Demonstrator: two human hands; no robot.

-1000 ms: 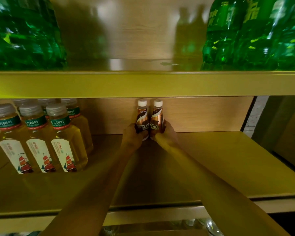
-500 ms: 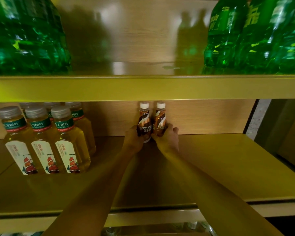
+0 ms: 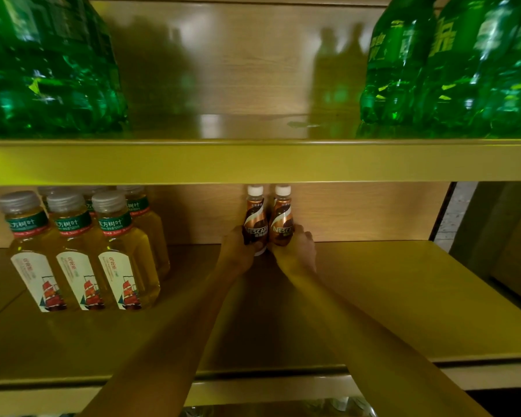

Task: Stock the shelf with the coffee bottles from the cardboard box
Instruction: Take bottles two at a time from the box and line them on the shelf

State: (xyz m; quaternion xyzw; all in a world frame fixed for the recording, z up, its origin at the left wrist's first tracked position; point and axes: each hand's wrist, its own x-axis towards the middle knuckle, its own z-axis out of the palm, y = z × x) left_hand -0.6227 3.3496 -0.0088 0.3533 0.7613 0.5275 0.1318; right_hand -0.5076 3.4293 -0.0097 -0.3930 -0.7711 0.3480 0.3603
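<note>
Little moves — the two coffee bottles (image 3: 255,216) stay upright at the back of the shelf (image 3: 388,296), left hand (image 3: 238,252) and right hand (image 3: 297,251) each still gripping one — release looks next.

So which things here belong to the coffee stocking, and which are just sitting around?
Job: two Nescafe coffee bottles, held at the back of the lower shelf by left grip and right grip.
Just there: oolong tea bottles, green soda bottles on the upper shelf.
</note>
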